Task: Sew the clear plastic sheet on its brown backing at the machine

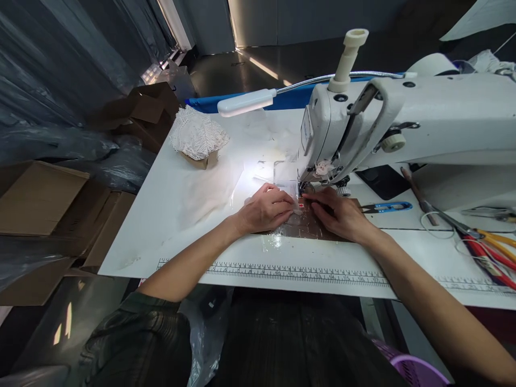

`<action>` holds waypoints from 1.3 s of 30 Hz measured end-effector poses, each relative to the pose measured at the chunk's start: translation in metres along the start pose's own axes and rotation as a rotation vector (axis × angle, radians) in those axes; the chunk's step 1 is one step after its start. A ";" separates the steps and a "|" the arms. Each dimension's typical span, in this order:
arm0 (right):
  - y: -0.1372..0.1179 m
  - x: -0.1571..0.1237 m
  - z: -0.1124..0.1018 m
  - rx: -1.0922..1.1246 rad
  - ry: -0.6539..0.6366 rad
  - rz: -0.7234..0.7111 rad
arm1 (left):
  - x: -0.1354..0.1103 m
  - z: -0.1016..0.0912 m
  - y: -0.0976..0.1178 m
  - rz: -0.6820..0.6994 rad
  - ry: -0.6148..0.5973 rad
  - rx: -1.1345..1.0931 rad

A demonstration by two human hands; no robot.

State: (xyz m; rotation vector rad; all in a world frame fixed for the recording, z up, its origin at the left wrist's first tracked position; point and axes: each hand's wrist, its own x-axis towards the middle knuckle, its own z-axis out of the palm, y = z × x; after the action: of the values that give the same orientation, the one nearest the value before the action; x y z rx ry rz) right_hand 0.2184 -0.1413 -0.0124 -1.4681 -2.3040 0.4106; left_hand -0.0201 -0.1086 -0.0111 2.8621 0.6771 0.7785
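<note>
A white sewing machine [322,126] stands on the right, its presser foot and needle [301,187] down near the work. Just left of the foot, my left hand [269,208] has bent, closed fingers on a piece of sheer whitish fabric [297,210]. My right hand [341,214] is on the other side, its fingertips drawn together at the fabric's edge close to the foot. A small red mark [301,205] shows between the hands. Beneath them lies a brown, shiny tape-covered plate [310,228]. Exactly how the fingertips grip the thin fabric is partly hidden.
White lace pieces [199,131] sit piled at the table's far left, near pale sheer fabric [205,191]. Blue thread snips [393,207], orange-handled scissors [494,239] and a dark pad [382,181] lie right. A lamp [248,102] hangs above; cardboard boxes [44,199] stand left.
</note>
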 end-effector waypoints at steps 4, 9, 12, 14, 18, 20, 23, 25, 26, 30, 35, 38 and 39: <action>0.001 -0.003 0.001 -0.035 -0.003 -0.064 | -0.002 0.000 -0.002 0.042 -0.012 0.013; -0.006 -0.004 0.003 -0.113 -0.013 -0.127 | -0.002 0.000 -0.005 0.100 -0.002 0.028; -0.008 -0.004 0.005 -0.126 -0.001 -0.126 | -0.002 0.000 -0.005 0.113 -0.008 0.024; -0.009 -0.004 0.005 -0.124 -0.006 -0.126 | -0.002 -0.001 -0.005 0.114 -0.027 0.024; -0.013 -0.005 0.006 -0.142 -0.019 -0.103 | -0.001 -0.001 -0.003 0.095 -0.067 0.035; -0.015 -0.006 0.006 -0.151 -0.021 -0.088 | -0.001 -0.001 -0.003 0.090 -0.073 0.057; -0.016 -0.007 0.007 -0.132 -0.020 -0.080 | 0.000 -0.001 -0.002 0.108 -0.051 0.108; -0.015 -0.008 0.007 -0.104 -0.009 -0.090 | 0.000 -0.001 -0.002 0.126 -0.021 0.124; -0.015 -0.009 0.007 -0.091 0.000 -0.096 | -0.001 0.000 -0.002 0.133 -0.006 0.123; -0.010 -0.010 0.006 0.002 0.058 -0.112 | -0.002 0.002 -0.004 0.144 0.020 0.100; -0.006 -0.011 0.000 0.178 0.091 -0.111 | -0.003 0.003 -0.005 0.136 0.004 0.065; -0.005 -0.012 -0.002 0.180 0.095 -0.100 | -0.003 0.003 -0.006 0.122 -0.018 0.048; -0.006 -0.013 -0.002 0.172 0.103 -0.107 | -0.004 0.003 -0.006 0.115 -0.026 0.041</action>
State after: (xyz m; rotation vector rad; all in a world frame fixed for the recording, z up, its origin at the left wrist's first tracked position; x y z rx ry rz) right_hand 0.2194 -0.1552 -0.0102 -1.2491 -2.1944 0.4783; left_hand -0.0239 -0.1048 -0.0162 2.9653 0.5356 0.7491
